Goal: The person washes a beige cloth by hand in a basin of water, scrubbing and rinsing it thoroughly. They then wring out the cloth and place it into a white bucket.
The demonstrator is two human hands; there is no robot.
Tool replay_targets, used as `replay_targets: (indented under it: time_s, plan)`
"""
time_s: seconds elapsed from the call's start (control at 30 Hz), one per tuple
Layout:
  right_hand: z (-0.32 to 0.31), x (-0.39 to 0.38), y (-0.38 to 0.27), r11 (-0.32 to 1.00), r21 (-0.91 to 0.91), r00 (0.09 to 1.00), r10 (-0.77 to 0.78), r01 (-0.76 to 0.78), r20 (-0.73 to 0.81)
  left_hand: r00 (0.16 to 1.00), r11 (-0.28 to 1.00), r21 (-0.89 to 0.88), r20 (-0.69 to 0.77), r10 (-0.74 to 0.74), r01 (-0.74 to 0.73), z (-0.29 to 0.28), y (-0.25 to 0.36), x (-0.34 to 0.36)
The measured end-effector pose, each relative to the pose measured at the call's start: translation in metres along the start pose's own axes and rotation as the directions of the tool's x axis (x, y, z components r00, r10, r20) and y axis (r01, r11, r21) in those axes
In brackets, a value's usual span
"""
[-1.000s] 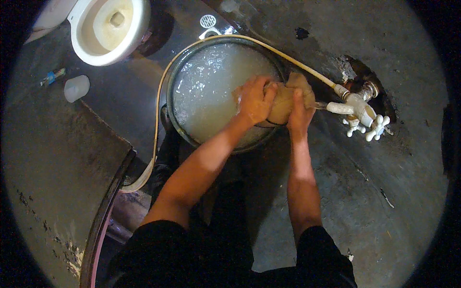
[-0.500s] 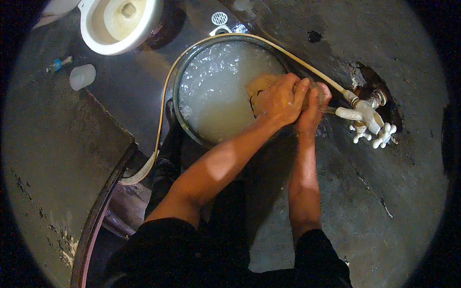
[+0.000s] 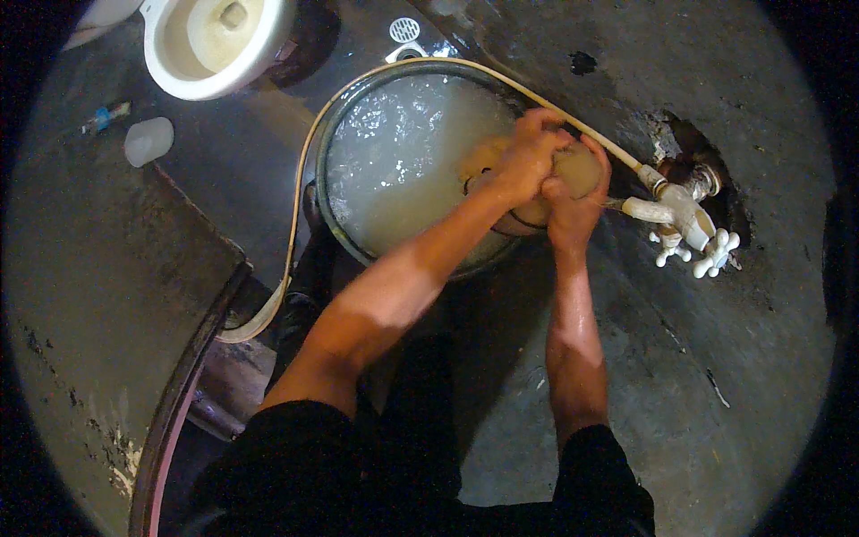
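Note:
Over the right side of a round tub of cloudy water [image 3: 327, 192], both my hands are on a wet tan-brown item [image 3: 577, 172]. It has a rounded end and dark edging, but its kind is unclear. My left hand [image 3: 528, 161] is closed over its left part, with the fingers bent and slightly blurred. My right hand [image 3: 577, 210] wraps the rounded end from below and the right, the thumb lying across its near side. More tan material shows left of my left hand, at the water. Just right of my right hand, a thin stream runs from the tap spout [image 3: 646, 211].
The white tap with cross handles [image 3: 693, 233] comes out of the wall at right. A yellowish hose [image 3: 301, 170] curves from it around the tub's far rim. At upper left are a white toilet bowl [image 3: 210, 85] and a translucent cup [image 3: 148, 141]. A floor drain [image 3: 404, 30] lies beyond the tub.
The tan-brown item has turned in my hands, so its rounded end now shows between them. My left fingers have curled and pulled back from my right hand. The view has shifted slightly.

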State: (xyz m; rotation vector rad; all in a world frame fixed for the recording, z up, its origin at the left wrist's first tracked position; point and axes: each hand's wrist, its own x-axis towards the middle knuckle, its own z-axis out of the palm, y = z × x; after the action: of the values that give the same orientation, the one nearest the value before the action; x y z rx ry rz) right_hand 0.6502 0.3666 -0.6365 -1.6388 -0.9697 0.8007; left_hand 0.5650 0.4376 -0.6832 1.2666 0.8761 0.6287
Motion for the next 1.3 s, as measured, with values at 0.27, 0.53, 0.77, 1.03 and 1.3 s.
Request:
replay_targets:
  time_s: [0.27, 0.53, 0.77, 1.03, 1.3]
  plan:
    - [0.0, -0.005, 0.003, 0.96, -0.279, 0.999, 0.032, -0.034, -0.013, 0.902, 0.561, -0.714, 0.254, -0.35, 0.419, -0.015, 0.005, -0.005]
    - [-0.01, 0.001, -0.013, 0.954, -0.264, 0.989, -0.145, 0.143, 0.009, 0.841, 0.72, -0.45, 0.156, -0.518, 0.528, -0.051, -0.061, -0.006]
    - [-0.003, 0.001, -0.009, 0.974, -0.188, 0.98, -0.151, 0.125, -0.133, 0.818, 0.373, -0.769, 0.32, -0.478, 0.519, -0.029, -0.038, -0.031]
    - [0.004, -0.009, -0.018, 0.996, -0.03, 0.983, -0.089, 0.085, -0.161, 0.797, 0.164, -0.867, 0.336, -0.502, 0.47, -0.025, -0.061, -0.05]
    - [-0.006, -0.009, -0.007, 0.985, 0.142, 0.973, -0.063, 0.096, -0.222, 0.794, 0.16, -0.911, 0.232, -0.562, 0.38, -0.017, -0.072, -0.052]
